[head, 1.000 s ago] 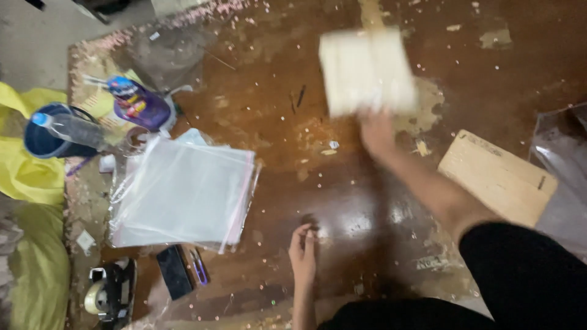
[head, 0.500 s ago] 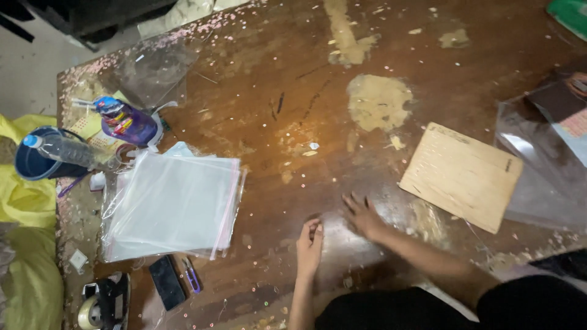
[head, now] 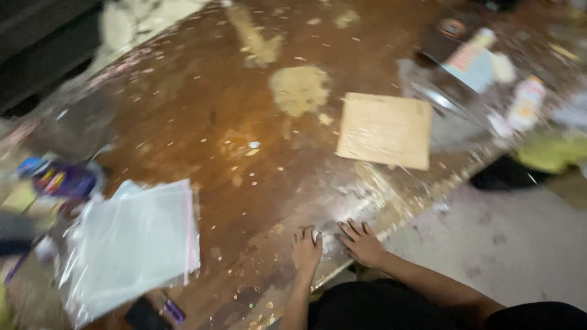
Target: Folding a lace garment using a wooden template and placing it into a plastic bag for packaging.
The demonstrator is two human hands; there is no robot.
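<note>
My left hand (head: 306, 247) rests palm down on the worn brown table (head: 202, 122) near its front edge, fingers loosely together and holding nothing. My right hand (head: 362, 241) lies flat just to the right of it, fingers spread, also holding nothing. A pale square wooden board (head: 384, 129) lies flat on the table beyond my right hand. A stack of clear zip bags (head: 131, 241) lies to the left of my left hand.
A purple packet (head: 64, 179) sits at the far left. A small dark object (head: 147, 315) lies below the bags. Clear plastic, a printed card (head: 471, 61) and a white bottle (head: 526, 101) clutter the far right. Grey floor (head: 520, 244) shows beyond the table's right edge.
My right hand held the wooden board up a second ago; the board now lies on the table and the hand has come down beside my left hand. The view has swung to the right.
</note>
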